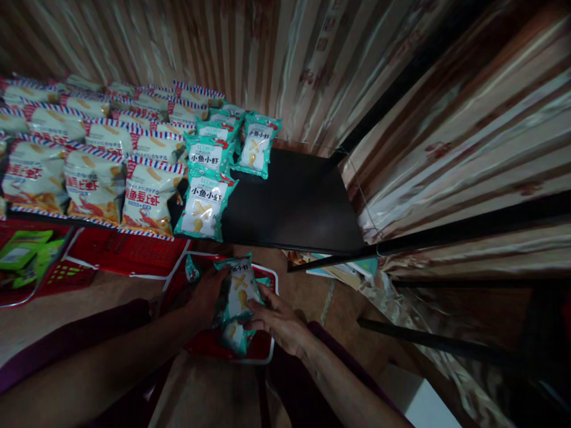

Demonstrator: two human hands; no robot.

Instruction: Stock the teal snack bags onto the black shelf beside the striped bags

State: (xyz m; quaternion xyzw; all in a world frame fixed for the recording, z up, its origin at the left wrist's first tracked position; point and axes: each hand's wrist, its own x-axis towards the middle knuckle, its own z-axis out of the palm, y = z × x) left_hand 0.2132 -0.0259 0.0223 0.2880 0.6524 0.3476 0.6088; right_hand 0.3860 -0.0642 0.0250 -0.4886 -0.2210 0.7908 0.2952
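Observation:
A teal-and-white snack bag (241,291) with yellow pieces printed on it is between my two hands, over a red shopping basket (267,352) with a pale rim. My left hand (207,298) is closed on the bag's left edge, its fingertips partly hidden. On the opposite edge my right hand (277,321) grips the same bag, thumb and fingers bent against it. Beneath it, another teal bag (237,337) shows in the basket. Several matching teal bags (206,205) stand in a column on the black shelf (294,202), one of them (259,144) set to the right at the back.
Rows of white snack bags with striped edges (149,193) fill the shelf's left side. A second red basket (129,249) and one with green packets (22,249) sit below. Black metal frame bars (419,229) cross at right before a striped curtain (267,59).

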